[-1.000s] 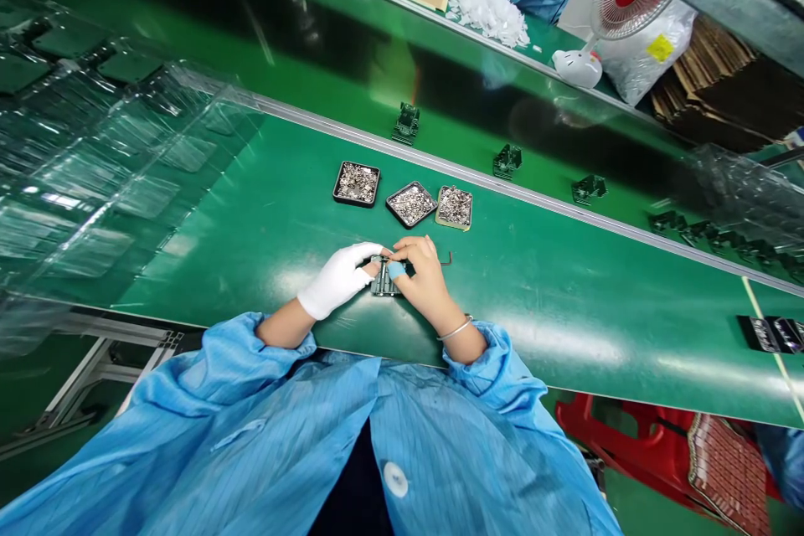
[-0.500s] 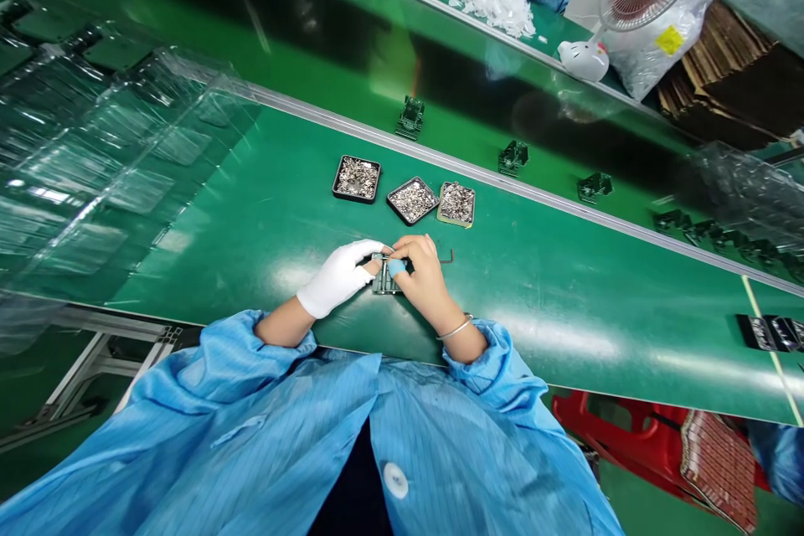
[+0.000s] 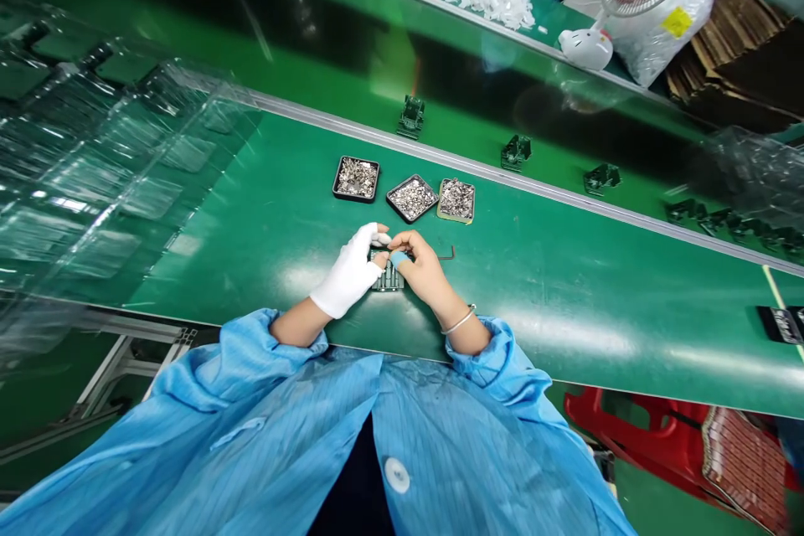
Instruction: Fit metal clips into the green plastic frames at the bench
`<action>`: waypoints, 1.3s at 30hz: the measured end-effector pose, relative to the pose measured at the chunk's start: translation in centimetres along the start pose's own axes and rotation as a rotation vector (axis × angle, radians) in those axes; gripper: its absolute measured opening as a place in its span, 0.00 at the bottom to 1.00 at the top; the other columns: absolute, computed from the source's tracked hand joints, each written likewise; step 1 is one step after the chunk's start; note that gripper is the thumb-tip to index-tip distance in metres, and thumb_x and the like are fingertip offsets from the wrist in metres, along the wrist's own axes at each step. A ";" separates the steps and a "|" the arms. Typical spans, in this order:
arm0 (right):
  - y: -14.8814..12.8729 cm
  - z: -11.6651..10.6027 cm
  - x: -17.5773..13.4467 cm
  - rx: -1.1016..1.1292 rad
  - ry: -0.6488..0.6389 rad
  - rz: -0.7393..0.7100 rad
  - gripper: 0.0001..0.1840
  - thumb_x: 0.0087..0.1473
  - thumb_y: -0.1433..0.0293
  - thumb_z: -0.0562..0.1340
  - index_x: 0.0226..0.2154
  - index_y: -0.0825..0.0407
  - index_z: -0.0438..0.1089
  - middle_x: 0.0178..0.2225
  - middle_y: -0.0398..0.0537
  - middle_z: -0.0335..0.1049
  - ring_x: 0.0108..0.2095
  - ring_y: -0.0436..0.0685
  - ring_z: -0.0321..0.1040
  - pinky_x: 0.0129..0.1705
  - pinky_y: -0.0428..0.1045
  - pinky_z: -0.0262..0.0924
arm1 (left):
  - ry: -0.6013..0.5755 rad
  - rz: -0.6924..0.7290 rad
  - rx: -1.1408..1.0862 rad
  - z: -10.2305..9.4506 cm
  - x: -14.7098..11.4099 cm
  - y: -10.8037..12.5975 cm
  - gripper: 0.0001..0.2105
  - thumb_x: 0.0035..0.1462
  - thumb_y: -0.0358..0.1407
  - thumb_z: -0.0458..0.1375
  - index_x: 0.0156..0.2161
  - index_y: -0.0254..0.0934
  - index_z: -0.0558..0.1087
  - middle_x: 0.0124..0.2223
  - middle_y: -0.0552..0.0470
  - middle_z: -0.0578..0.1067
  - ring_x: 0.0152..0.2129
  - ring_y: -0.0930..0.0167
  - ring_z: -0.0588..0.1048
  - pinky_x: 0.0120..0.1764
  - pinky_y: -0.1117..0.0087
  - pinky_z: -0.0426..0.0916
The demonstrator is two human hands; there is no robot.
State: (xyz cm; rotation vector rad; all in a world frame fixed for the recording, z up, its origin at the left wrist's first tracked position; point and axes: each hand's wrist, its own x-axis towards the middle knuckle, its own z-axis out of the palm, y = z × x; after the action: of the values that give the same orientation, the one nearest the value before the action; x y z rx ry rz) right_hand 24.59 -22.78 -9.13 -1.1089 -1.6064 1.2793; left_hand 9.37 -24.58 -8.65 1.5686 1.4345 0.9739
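My left hand (image 3: 353, 268), in a white glove with bare fingertips, is closed on the left and far edge of a small dark green slotted part (image 3: 388, 278) lying on the green table. My right hand (image 3: 420, 264), with blue tape around its thumb, pinches at the far right side of the same part. Whatever is between its fingertips is too small and hidden to make out. Just right of the right hand lies a thin L-shaped hex key (image 3: 452, 252), its long arm partly behind the fingers.
Beyond my hands are three small trays of shiny metal pieces: a left tray (image 3: 356, 178), a middle tray (image 3: 413, 198) and a right tray (image 3: 456, 200). Past a metal rail (image 3: 352, 135) stand several green parts (image 3: 516, 152). Clear plastic trays (image 3: 119, 159) lie left.
My left hand has shifted slightly, its fingers rising and lifting further over the far edge of the part. The right fingers have drawn back a little. The view has moved slightly.
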 end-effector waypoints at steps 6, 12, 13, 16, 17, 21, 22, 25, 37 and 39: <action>-0.8 -2.9 -0.6 -0.027 -0.063 -0.135 0.19 0.56 0.61 0.56 0.49 0.51 0.62 0.51 0.54 0.67 0.52 0.58 0.65 0.57 0.56 0.59 | 0.194 0.011 -0.167 -2.4 -0.2 -0.6 0.20 0.56 0.45 0.54 0.51 0.36 0.63 0.47 0.42 0.74 0.45 0.65 0.75 0.52 0.58 0.68; -2.0 -2.6 -1.4 -0.424 -0.317 -0.248 0.35 0.48 0.67 0.66 0.58 0.54 0.59 0.58 0.59 0.60 0.60 0.64 0.56 0.63 0.61 0.50 | 0.164 0.052 0.061 -4.4 -1.8 -0.9 0.19 0.56 0.45 0.54 0.48 0.35 0.67 0.43 0.45 0.77 0.40 0.64 0.76 0.49 0.59 0.70; -1.9 -2.0 -1.4 -0.410 -0.240 -0.209 0.34 0.49 0.66 0.66 0.58 0.54 0.59 0.57 0.59 0.61 0.59 0.63 0.58 0.62 0.60 0.52 | 0.124 0.090 0.122 -4.2 -2.3 -0.7 0.20 0.55 0.46 0.54 0.49 0.36 0.67 0.44 0.44 0.77 0.41 0.64 0.77 0.48 0.59 0.71; -1.3 -0.2 -1.4 -0.239 0.014 -0.045 0.29 0.53 0.62 0.64 0.55 0.53 0.60 0.53 0.55 0.65 0.54 0.60 0.64 0.58 0.57 0.59 | 0.030 0.204 0.341 -2.9 -3.6 0.0 0.26 0.51 0.46 0.59 0.53 0.36 0.65 0.50 0.41 0.75 0.45 0.58 0.75 0.49 0.57 0.71; -1.1 0.3 -1.4 -0.178 0.035 -0.006 0.27 0.54 0.62 0.62 0.55 0.53 0.61 0.52 0.55 0.67 0.54 0.59 0.65 0.57 0.56 0.60 | 0.023 0.223 0.406 -2.6 -3.7 0.2 0.26 0.51 0.45 0.59 0.54 0.37 0.65 0.50 0.40 0.75 0.46 0.57 0.75 0.49 0.56 0.70; -0.5 0.5 -1.7 -0.094 0.025 -0.015 0.30 0.59 0.61 0.57 0.61 0.51 0.53 0.60 0.57 0.59 0.59 0.59 0.61 0.60 0.57 0.57 | 0.018 0.208 0.469 -3.7 -0.9 0.5 0.21 0.57 0.42 0.54 0.54 0.39 0.64 0.50 0.43 0.75 0.46 0.60 0.75 0.48 0.60 0.71; -0.5 0.2 -1.9 -0.096 0.045 -0.031 0.30 0.60 0.62 0.57 0.62 0.51 0.52 0.61 0.58 0.58 0.60 0.59 0.60 0.61 0.58 0.57 | 0.039 0.174 0.460 -4.7 0.7 0.6 0.21 0.57 0.42 0.53 0.55 0.39 0.63 0.50 0.44 0.75 0.46 0.62 0.75 0.48 0.61 0.71; -0.9 -0.6 -2.3 -0.144 0.066 -0.077 0.27 0.59 0.66 0.56 0.60 0.50 0.54 0.59 0.58 0.59 0.55 0.59 0.65 0.58 0.59 0.60 | 0.196 0.013 0.471 -9.0 7.7 0.3 0.26 0.57 0.42 0.54 0.59 0.38 0.58 0.51 0.44 0.74 0.43 0.63 0.76 0.46 0.62 0.71; -0.7 -0.2 -2.8 -0.547 -0.112 -0.166 0.32 0.53 0.76 0.58 0.61 0.57 0.57 0.61 0.61 0.57 0.61 0.64 0.58 0.63 0.61 0.57 | 0.356 -0.249 0.723 -13.0 27.8 -3.8 0.27 0.58 0.39 0.56 0.60 0.31 0.60 0.56 0.32 0.69 0.55 0.54 0.69 0.54 0.57 0.65; -0.7 -0.4 -2.8 -0.559 -0.108 -0.170 0.32 0.53 0.77 0.57 0.61 0.57 0.58 0.61 0.61 0.58 0.61 0.64 0.59 0.62 0.61 0.58 | 0.334 -0.308 0.738 -12.8 28.5 -3.9 0.29 0.57 0.40 0.57 0.61 0.29 0.59 0.56 0.29 0.69 0.54 0.52 0.69 0.52 0.55 0.66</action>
State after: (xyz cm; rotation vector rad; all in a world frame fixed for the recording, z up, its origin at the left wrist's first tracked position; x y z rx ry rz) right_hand 25.73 -25.36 -8.57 -1.2060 -2.1667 0.8055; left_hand -1.94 4.68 -6.20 1.6371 2.3798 0.5547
